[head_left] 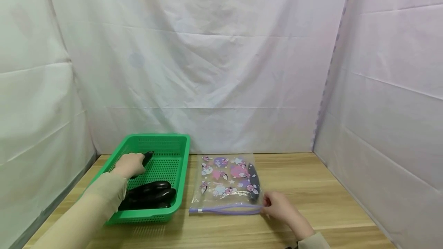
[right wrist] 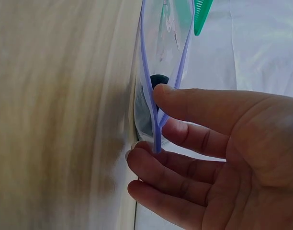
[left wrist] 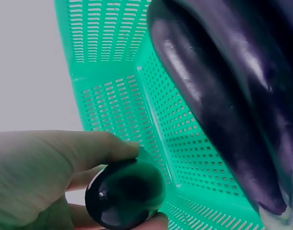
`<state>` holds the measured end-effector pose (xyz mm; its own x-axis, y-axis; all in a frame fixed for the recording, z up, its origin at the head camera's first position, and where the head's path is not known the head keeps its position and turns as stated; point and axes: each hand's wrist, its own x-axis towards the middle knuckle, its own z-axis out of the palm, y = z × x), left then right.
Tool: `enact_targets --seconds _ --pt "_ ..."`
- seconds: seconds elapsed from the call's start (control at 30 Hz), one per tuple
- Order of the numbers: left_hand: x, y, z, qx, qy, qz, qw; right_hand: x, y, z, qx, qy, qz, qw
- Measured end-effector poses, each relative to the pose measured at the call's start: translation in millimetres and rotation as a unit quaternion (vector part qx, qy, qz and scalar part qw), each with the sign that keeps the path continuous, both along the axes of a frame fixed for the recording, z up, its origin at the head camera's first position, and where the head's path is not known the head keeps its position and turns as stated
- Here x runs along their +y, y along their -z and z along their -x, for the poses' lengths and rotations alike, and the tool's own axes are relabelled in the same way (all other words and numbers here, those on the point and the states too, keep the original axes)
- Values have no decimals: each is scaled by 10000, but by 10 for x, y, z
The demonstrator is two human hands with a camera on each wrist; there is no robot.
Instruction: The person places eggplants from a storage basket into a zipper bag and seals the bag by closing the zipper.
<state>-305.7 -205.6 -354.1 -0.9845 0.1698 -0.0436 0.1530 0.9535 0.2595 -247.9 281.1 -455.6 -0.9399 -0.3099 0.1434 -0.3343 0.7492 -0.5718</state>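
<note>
- Evidently the left hand [head_left: 129, 165] grips one eggplant [left wrist: 125, 194], thumb on one side and fingers curled on the other, inside the green basket [head_left: 185, 172].
- Its skin looks glossy and probably slick, so a firm, even wrap around the body would serve better than a fingertip pinch.
- A lift straight up until the tip clears the rim seems wise; a low sideways pull could catch the wall or knock the loose eggplants [head_left: 152, 195] at the near end.
- Meanwhile the right hand [head_left: 279, 206] pinches the right corner of the bag [head_left: 216, 199], which lies on the table [head_left: 294, 180] just beside the basket.
- Raising only the upper lip of the zip [head_left: 228, 209] should widen the mouth; lifting both lips together would likely narrow it.
- The slider [head_left: 200, 210] sits at the left end, away from those fingers, and is best left there while the mouth is parted.
- Along the bag's right side, a dark long shape [head_left: 253, 181], apparently another eggplant, shows through the printed film.
- Hard to tell: whether the held eggplant touches the basket floor, as the hand covers much of it from above and the left wrist view shows it end-on.
- Uncertain too: how many loose ones there are, since they overlap and the left sleeve [head_left: 79, 210] runs close by.
</note>
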Motion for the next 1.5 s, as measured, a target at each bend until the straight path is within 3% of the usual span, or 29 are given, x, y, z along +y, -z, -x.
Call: enact_targets --seconds 0.43,0.83,1.0,1.27,1.5 --pt "96 -153 -33 141 116 28 9998 41 30 -33 8 55 22 10000" --pt "175 -187 -60 481 268 197 9983 63 31 -31 -148 137 93 9998" --pt "169 -209 -116 335 209 110 9992 45 31 -36 -148 88 109 9998" --pt "198 -361 -200 601 321 193 9975 3 -22 12 -65 92 158 9998" --pt "281 -333 -290 679 431 191 9966 15 -33 -32 82 77 -22 9999"
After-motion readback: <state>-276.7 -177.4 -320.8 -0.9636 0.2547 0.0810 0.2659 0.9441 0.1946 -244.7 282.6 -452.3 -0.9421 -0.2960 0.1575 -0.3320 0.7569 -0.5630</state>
